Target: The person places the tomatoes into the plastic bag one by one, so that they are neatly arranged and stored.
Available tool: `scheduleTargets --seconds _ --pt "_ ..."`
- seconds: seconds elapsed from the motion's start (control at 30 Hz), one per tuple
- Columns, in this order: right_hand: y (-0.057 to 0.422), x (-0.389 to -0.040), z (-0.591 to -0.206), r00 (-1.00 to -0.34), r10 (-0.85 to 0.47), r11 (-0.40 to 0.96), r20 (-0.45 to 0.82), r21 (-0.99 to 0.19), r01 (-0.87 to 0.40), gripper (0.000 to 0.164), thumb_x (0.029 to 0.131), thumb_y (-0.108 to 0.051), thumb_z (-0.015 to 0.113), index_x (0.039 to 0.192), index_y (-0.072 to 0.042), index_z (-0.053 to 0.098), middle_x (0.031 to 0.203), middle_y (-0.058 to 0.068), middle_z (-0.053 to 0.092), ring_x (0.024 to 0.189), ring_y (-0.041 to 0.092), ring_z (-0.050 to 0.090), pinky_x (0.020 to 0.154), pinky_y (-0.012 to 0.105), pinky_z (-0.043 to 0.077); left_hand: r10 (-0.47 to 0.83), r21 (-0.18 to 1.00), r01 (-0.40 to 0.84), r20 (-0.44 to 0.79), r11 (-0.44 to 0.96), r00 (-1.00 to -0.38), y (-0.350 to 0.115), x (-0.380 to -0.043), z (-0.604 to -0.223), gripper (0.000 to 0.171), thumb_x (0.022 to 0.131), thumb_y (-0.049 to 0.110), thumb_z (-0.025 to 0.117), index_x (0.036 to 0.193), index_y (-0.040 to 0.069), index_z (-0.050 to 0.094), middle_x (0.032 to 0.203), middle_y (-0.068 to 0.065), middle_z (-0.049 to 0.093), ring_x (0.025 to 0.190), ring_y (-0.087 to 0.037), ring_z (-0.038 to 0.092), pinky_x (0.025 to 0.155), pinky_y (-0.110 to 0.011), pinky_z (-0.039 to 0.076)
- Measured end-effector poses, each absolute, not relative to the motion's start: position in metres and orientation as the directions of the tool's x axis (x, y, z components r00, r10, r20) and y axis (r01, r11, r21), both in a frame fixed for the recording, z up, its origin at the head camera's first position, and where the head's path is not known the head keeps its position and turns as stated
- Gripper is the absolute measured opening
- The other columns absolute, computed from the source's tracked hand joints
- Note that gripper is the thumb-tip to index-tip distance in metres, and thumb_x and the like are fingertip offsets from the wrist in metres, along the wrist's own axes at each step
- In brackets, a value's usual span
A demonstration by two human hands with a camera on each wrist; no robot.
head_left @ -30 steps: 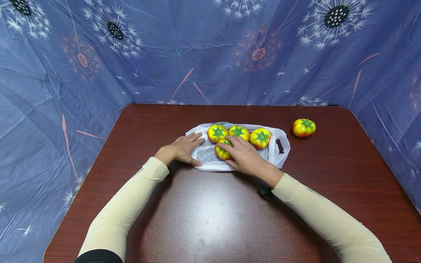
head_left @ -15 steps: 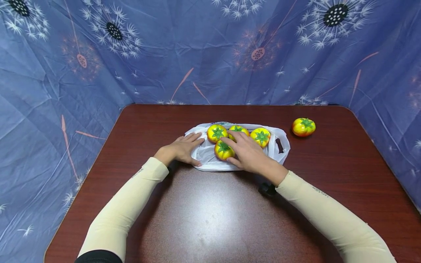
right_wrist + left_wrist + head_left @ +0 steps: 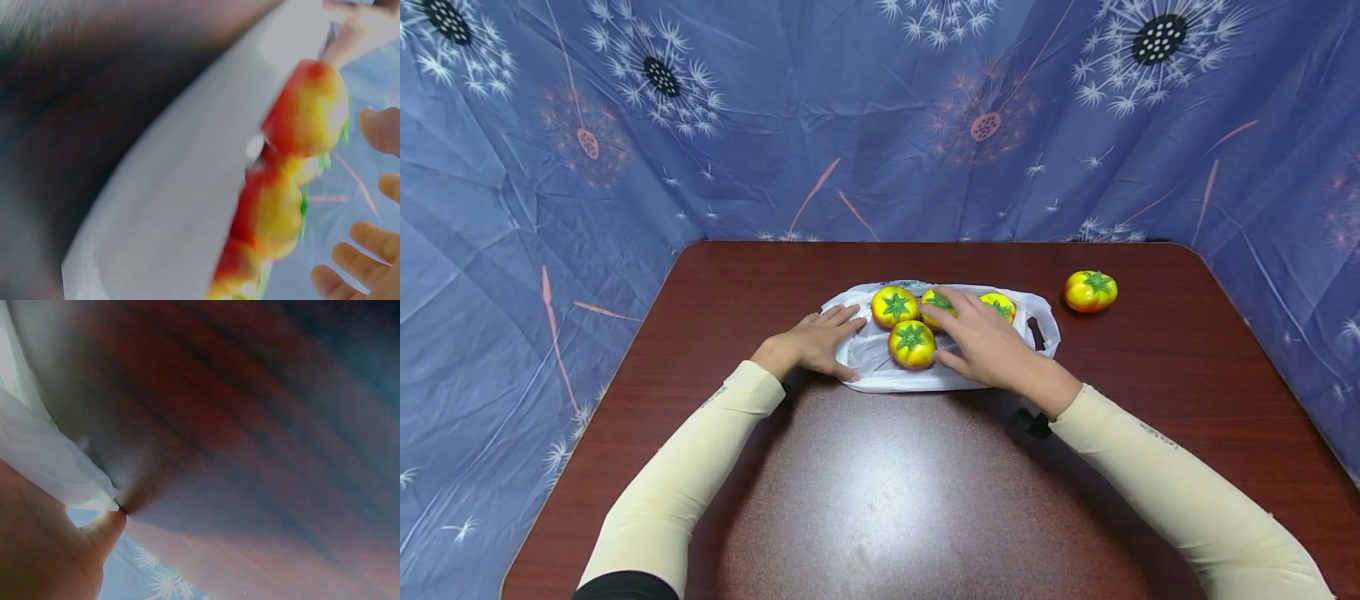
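Observation:
A white plastic bag [image 3: 872,358] lies flattened on the table with several yellow-red tomatoes on it, each topped by a green star-shaped calyx. The front tomato [image 3: 912,348] sits apart from my right hand [image 3: 996,346], whose fingers are loosely spread over the bag. That hand partly covers the back middle tomato [image 3: 932,305] and the right tomato [image 3: 1004,303]. At the back left is another tomato [image 3: 893,307], fully in sight. My left hand [image 3: 811,343] rests with spread fingers on the bag's left end; its thumb [image 3: 106,534] touches the bag's edge in the left wrist view.
One more tomato [image 3: 1090,292] lies off the bag, toward the back right of the brown table [image 3: 1195,358]. A looped bag handle [image 3: 1051,333] points right. Blue patterned cloth [image 3: 880,167] hangs behind the table's far edge.
My right hand has let go of the front tomato and drawn back to the right, its fingers now over the rear tomatoes. The left hand has stayed in place.

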State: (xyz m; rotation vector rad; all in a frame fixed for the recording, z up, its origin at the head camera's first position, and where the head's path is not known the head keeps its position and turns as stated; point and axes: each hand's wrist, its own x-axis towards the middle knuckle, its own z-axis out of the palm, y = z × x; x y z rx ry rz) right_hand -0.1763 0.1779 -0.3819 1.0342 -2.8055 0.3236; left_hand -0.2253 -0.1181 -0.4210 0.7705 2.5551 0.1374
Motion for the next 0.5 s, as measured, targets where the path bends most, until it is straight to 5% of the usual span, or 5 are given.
scheduleTargets --seconds 0.5 --pt "0.229 -0.185 -0.362 -0.869 -0.476 0.820 0.137 -0.286 -0.495 0.070 0.088 -0.029 0.073 0.150 -0.015 0.042 0.158 0.018 0.031 0.139 0.041 0.036 0.104 0.062 0.042 0.547 0.232 0.497 -0.402 0.836 -0.734 -0.117 -0.223 -0.418 0.101 0.082 0.058 0.069 0.160 0.020 0.018 0.170 -0.004 0.002 0.158 -0.030 0.003 0.125 -0.057 0.009"
